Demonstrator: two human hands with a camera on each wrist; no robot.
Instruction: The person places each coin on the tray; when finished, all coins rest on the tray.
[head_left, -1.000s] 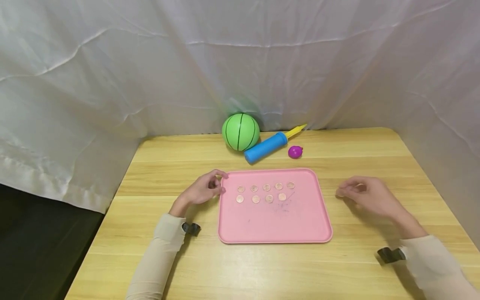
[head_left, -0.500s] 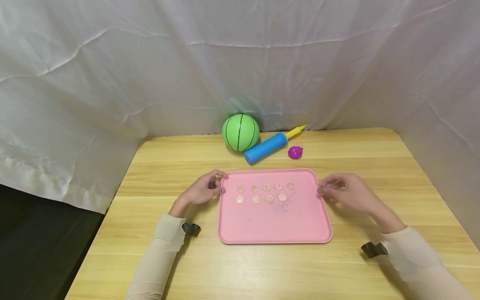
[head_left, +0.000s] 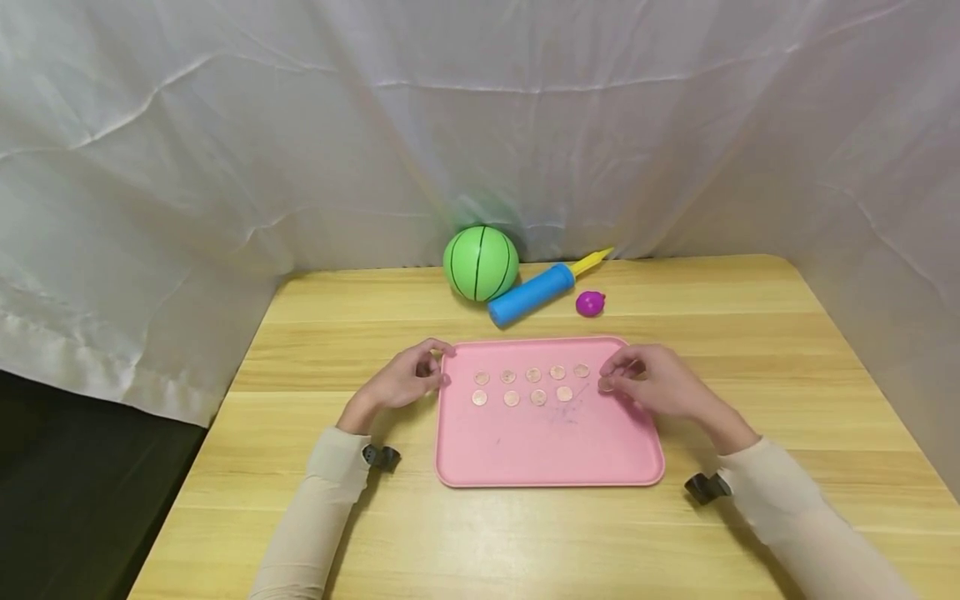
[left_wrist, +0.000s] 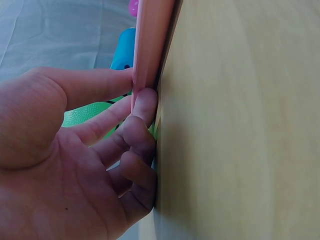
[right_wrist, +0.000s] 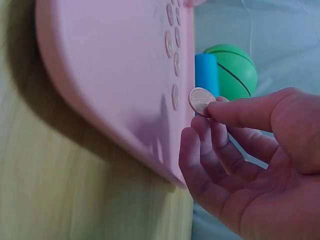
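Note:
My right hand (head_left: 660, 382) is over the right part of a pink tray (head_left: 555, 454). Between thumb and fingertips it pinches a coin (right_wrist: 201, 101), held up off the tray surface in the right wrist view. Several coins (head_left: 533, 375) lie flat on the tray in two rows, the back row longer by one. At the tray's left edge, my left hand (head_left: 405, 377) grips the rim, its thumb (left_wrist: 100, 86) against the tray's side and its fingertips low by the tabletop.
Behind the tray lie a green ball (head_left: 481, 263), a blue pump (head_left: 531, 296) with a yellow nozzle, and a small purple balloon-like object (head_left: 590, 303). The wooden table (head_left: 480, 542) is backed by a pale curtain (head_left: 525, 125).
My right hand has moved left with the coin, from the table beside the tray to above the tray's right part. The left hand and the laid coins have stayed put.

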